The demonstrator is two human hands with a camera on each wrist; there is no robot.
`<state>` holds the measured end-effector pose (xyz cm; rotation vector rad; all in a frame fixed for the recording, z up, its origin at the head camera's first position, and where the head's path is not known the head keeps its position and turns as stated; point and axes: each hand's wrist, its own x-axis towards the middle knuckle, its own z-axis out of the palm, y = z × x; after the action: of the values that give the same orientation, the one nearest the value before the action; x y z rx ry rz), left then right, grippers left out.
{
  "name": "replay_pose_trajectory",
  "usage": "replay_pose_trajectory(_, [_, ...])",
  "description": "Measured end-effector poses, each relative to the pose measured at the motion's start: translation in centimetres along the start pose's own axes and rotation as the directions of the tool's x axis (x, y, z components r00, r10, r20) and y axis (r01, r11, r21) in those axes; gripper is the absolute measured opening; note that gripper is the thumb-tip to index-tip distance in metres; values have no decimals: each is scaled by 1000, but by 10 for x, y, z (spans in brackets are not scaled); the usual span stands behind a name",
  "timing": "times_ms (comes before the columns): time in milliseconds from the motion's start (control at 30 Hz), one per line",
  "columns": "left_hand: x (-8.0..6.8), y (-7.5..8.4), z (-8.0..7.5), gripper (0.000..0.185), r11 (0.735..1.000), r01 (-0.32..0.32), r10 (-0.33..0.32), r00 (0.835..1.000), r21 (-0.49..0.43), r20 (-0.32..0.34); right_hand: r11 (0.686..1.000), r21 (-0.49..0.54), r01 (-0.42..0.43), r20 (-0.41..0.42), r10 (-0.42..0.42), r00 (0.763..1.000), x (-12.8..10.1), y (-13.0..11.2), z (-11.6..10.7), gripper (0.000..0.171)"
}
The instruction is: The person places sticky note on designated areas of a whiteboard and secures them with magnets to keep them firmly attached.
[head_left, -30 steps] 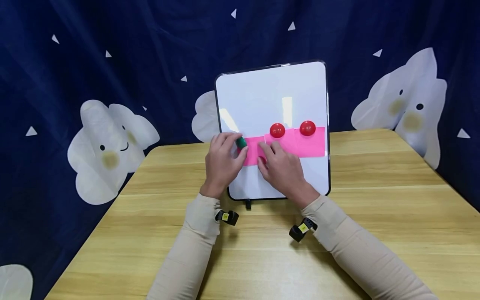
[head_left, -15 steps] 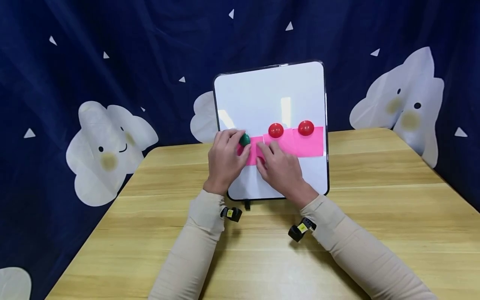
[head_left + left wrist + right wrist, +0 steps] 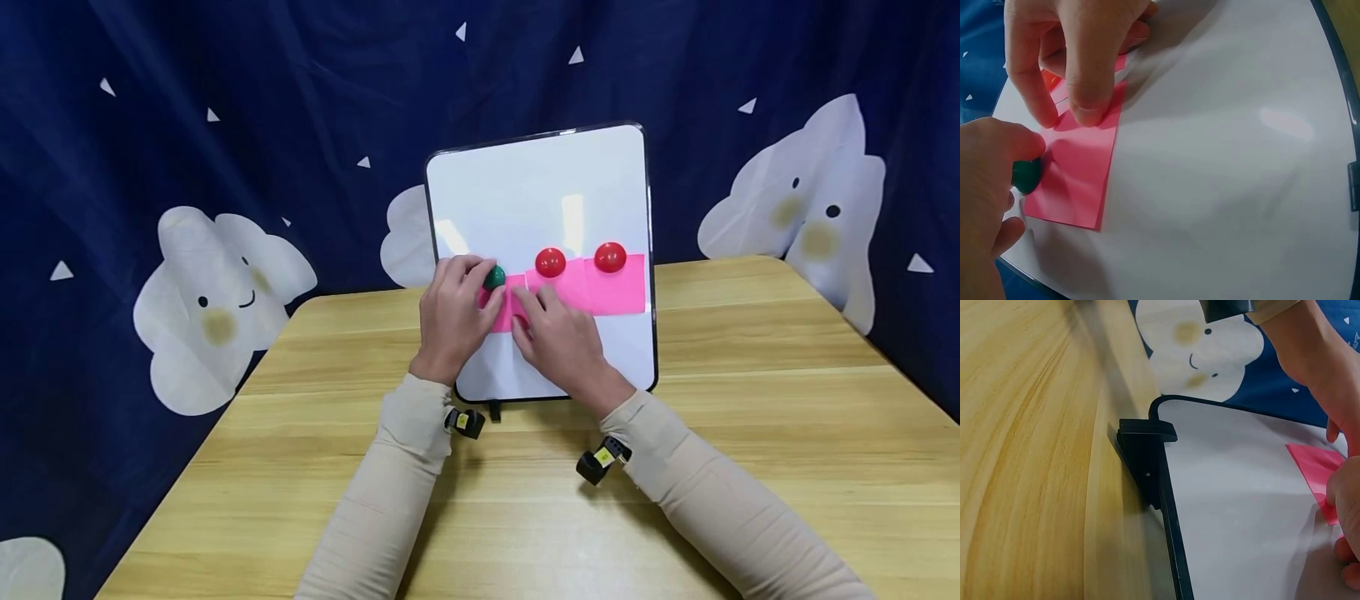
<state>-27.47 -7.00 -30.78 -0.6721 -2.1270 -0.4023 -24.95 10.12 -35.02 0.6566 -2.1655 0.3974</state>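
Note:
A whiteboard [image 3: 540, 192] stands upright on the wooden table [image 3: 750, 417]. Three pink notes run across it in a row. Red magnets [image 3: 551, 262] [image 3: 610, 257] sit on the top edges of the middle and right notes [image 3: 615, 287]. My left hand [image 3: 450, 321] pinches a green magnet [image 3: 494, 277] at the top left corner of the left note [image 3: 502, 312]. In the left wrist view the green magnet [image 3: 1025, 176] touches the note [image 3: 1079, 181]. My right hand [image 3: 558, 337] presses that note flat against the board with its fingertips [image 3: 1088, 103].
The board leans on a black foot [image 3: 1144, 456] at its lower edge. A dark blue cloth with white cloud figures [image 3: 217, 292] hangs behind the table. Bare wood lies left, right and in front of the board.
My left hand has carried the green magnet slightly right and up, onto the left note's top corner. The right hand stays pressed on the note.

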Motion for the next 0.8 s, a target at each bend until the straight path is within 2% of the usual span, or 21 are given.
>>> replay_pose_trajectory(333, [-1, 2, 4, 41, 999, 0, 0, 1000, 37, -8, 1000, -4, -6, -5, 5, 1000, 1, -1, 1, 44])
replay_pose_trajectory(800, [-5, 1, 3, 37, 1000, 21, -21, 1000, 3, -24, 1000, -9, -11, -1, 11, 1000, 0, -1, 0, 44])
